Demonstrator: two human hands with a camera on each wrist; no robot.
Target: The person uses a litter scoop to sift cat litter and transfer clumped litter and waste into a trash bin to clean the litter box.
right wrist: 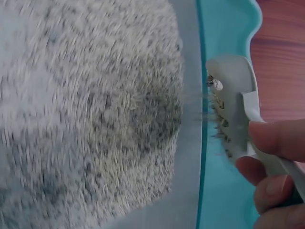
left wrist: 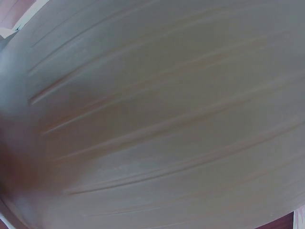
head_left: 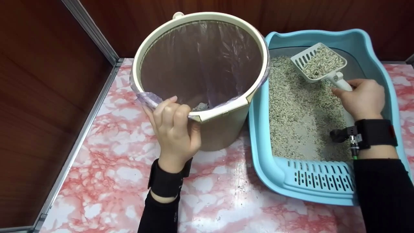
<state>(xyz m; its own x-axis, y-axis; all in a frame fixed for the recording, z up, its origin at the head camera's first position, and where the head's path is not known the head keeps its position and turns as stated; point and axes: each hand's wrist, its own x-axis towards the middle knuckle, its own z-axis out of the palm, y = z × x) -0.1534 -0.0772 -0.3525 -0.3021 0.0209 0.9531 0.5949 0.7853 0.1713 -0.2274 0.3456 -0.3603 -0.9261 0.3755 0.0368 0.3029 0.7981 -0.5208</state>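
Observation:
My right hand [head_left: 365, 97] grips the handle of a white litter scoop [head_left: 318, 63], raised above the blue litter box [head_left: 260, 139]. Pale, grainy cat litter [head_left: 323, 61] fills much of the scoop. Seen from below in the right wrist view, the scoop [right wrist: 233, 90] has bits of litter dropping through its slots, blurred by motion. My left hand [head_left: 174, 126] holds the near rim of a beige trash bin [head_left: 223, 132], fingers over the edge and thumb outside. A thin purplish bag lines the bin, and a small pale clump [head_left: 201, 106] lies inside. The left wrist view shows only the bin's ribbed side [left wrist: 167, 119].
Litter [head_left: 291, 106] covers the box floor unevenly, with bare patches. A slotted step [head_left: 320, 178] forms the box's near end. Bin and box stand side by side on a red-and-white marbled surface [head_left: 113, 174], against dark wooden panels [head_left: 106, 26] at the back and left.

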